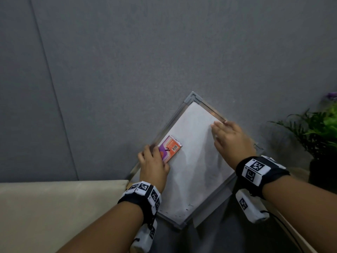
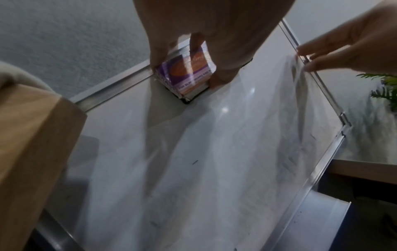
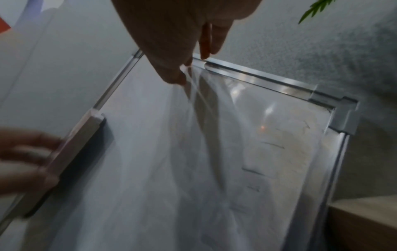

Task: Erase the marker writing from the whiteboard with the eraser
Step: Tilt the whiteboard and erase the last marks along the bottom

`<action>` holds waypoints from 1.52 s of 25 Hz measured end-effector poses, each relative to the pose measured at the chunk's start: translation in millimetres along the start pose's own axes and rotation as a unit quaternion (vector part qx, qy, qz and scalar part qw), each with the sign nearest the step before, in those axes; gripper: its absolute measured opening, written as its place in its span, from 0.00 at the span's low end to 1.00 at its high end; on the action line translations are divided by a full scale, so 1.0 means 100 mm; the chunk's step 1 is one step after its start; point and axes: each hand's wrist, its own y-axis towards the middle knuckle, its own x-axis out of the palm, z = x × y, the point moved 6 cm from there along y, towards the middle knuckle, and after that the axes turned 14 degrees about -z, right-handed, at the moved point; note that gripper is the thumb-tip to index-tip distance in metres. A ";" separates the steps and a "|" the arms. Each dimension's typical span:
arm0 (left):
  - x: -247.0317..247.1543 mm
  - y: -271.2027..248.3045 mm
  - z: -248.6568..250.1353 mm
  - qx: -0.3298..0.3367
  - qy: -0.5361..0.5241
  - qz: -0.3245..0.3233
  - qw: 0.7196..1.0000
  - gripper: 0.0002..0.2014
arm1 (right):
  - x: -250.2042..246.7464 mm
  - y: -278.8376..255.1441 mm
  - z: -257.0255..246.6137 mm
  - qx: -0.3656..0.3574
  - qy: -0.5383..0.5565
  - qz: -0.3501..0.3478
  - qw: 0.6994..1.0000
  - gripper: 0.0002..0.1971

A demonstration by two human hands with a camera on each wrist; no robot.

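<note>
Orange-and-purple eraser (image 1: 169, 149), white whiteboard (image 1: 191, 161) with silver frame, grey wall (image 1: 127, 61).

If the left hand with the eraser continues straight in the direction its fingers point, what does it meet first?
Probably nothing on the board: the left hand holds the eraser along the whiteboard frame, so the far corner comes first, then the grey wall. Depth is uncertain.

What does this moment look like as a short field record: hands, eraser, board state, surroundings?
left hand: grips eraser, pressed on whiteboard beside its frame edge
right hand: straight fingers rest on the opposite frame edge
board: mostly wiped; faint marks remain near a corner
surroundings: grey wall, green plant
</note>
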 end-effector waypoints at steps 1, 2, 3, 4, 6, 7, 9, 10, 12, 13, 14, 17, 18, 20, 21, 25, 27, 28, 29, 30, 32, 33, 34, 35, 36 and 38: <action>0.00 0.00 0.00 -0.002 -0.001 0.002 1.000 0.29 | -0.07 0.03 0.04 0.016 0.032 0.038 0.999 0.23; 0.00 -0.01 0.00 -0.004 0.000 0.003 1.000 0.29 | -0.12 0.06 0.10 0.046 0.061 0.059 0.995 0.22; 0.01 -0.01 0.01 -0.004 0.005 0.002 1.000 0.29 | -0.14 0.10 0.17 0.079 0.089 0.064 0.991 0.21; 0.02 -0.02 0.01 -0.005 0.013 -0.001 1.000 0.30 | -0.14 0.13 0.22 0.108 0.116 0.058 0.986 0.22; 0.03 -0.01 0.01 -0.008 0.028 -0.008 1.000 0.31 | -0.06 0.17 0.26 0.150 0.168 0.026 0.974 0.22; 0.03 0.00 0.01 -0.007 0.029 -0.007 1.000 0.31 | -0.02 0.18 0.24 0.159 0.184 0.014 0.970 0.22; 0.02 0.00 0.01 -0.005 0.028 -0.005 1.000 0.31 | 0.03 0.20 0.21 0.170 0.199 0.016 0.965 0.21; 0.02 0.00 0.02 -0.006 0.030 -0.007 0.999 0.32 | 0.04 0.24 0.22 0.179 0.207 0.021 0.962 0.20; 0.03 -0.01 0.02 -0.009 0.036 -0.015 0.999 0.32 | 0.05 0.33 0.31 0.204 0.230 0.016 0.951 0.16; 0.03 0.00 0.01 -0.010 0.038 -0.016 0.999 0.32 | 0.07 0.38 0.36 0.214 0.247 0.008 0.945 0.13; 0.03 0.00 0.02 -0.010 0.039 -0.016 0.999 0.32 | 0.08 0.41 0.39 0.219 0.270 0.002 0.938 0.10; 0.01 -0.02 0.05 -0.006 0.038 -0.017 0.999 0.32 | 0.09 0.41 0.42 0.254 0.357 -0.011 0.899 0.04; -0.01 -0.03 0.07 -0.003 0.039 -0.020 0.999 0.32 | 0.08 0.40 0.44 0.269 0.374 -0.015 0.888 0.05; -0.08 -0.02 0.13 0.011 0.051 -0.020 0.998 0.32 | 0.00 0.38 0.49 0.287 0.376 -0.009 0.881 0.06; -0.14 0.00 0.20 0.026 0.058 -0.014 0.998 0.32 | -0.08 0.38 0.54 0.293 0.375 0.001 0.880 0.06; -0.50 0.10 0.58 0.095 0.085 0.021 0.992 0.34 | -0.45 0.33 0.83 0.326 0.379 0.068 0.863 0.04; -0.68 0.15 0.79 0.116 0.102 0.024 0.988 0.35 | -0.64 0.30 0.94 0.343 0.378 0.099 0.854 0.06; -0.78 0.18 0.89 0.125 0.110 0.025 0.986 0.35 | -0.74 0.29 0.99 0.354 0.377 0.108 0.849 0.08; -0.89 0.22 0.99 0.135 0.118 0.029 0.983 0.35 | -0.83 0.29 1.04 0.366 0.375 0.116 0.844 0.09; -1.00 0.26 1.06 0.144 0.129 0.034 0.981 0.35 | -0.89 0.29 1.09 0.373 0.377 0.125 0.838 0.10; -1.25 0.35 1.21 0.163 0.154 0.043 0.974 0.35 | -0.99 0.30 1.16 0.382 0.396 0.150 0.821 0.11; -1.38 0.39 1.27 0.173 0.167 0.043 0.970 0.34 | -1.00 0.29 1.18 0.390 0.411 0.160 0.808 0.12; -1.49 0.42 1.34 0.183 0.180 0.045 0.965 0.34 | -0.99 0.27 1.19 0.399 0.428 0.164 0.794 0.12; -1.58 0.44 1.39 0.193 0.193 0.047 0.961 0.33 | -0.97 0.26 1.19 0.412 0.445 0.163 0.778 0.12; -1.66 0.45 1.43 0.200 0.205 0.049 0.957 0.33 | -0.94 0.25 1.18 0.423 0.460 0.161 0.764 0.11; -1.77 0.47 1.46 0.209 0.230 0.048 0.949 0.32 | -0.85 0.23 1.17 0.438 0.485 0.155 0.740 0.13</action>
